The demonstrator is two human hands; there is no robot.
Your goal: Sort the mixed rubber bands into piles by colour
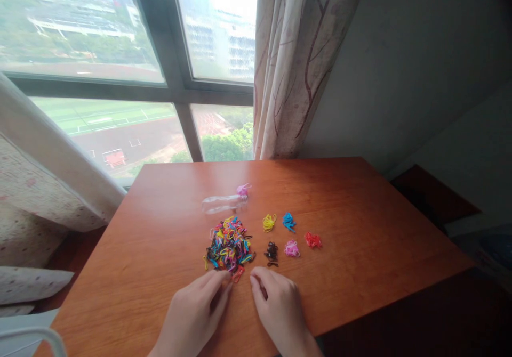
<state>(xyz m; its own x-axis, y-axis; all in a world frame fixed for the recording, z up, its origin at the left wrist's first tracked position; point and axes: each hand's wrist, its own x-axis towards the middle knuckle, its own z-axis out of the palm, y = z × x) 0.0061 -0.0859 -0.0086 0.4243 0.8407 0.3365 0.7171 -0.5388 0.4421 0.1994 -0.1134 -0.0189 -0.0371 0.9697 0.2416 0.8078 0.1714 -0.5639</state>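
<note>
A heap of mixed-colour small elastic bands (229,246) lies on the wooden table. At its near edge is my left hand (196,306), thumb and fingertips pinched together beside some red bands (237,275); whether it grips one is hidden. My right hand (279,301) rests to the right of the heap, fingers curled and closed, with any content too small to make out. Just beyond it sits a small group of black bands (271,251). Sorted near it are pink bands (292,248), red-orange bands (313,240), yellow bands (269,222) and blue bands (288,222).
Behind the heap lies a clear plastic bag or tube (224,203) with a pink piece (243,189) at its end. The table (360,229) reaches toward a window (176,93) and a patterned curtain (292,64). A white curved frame (36,335) shows at lower left.
</note>
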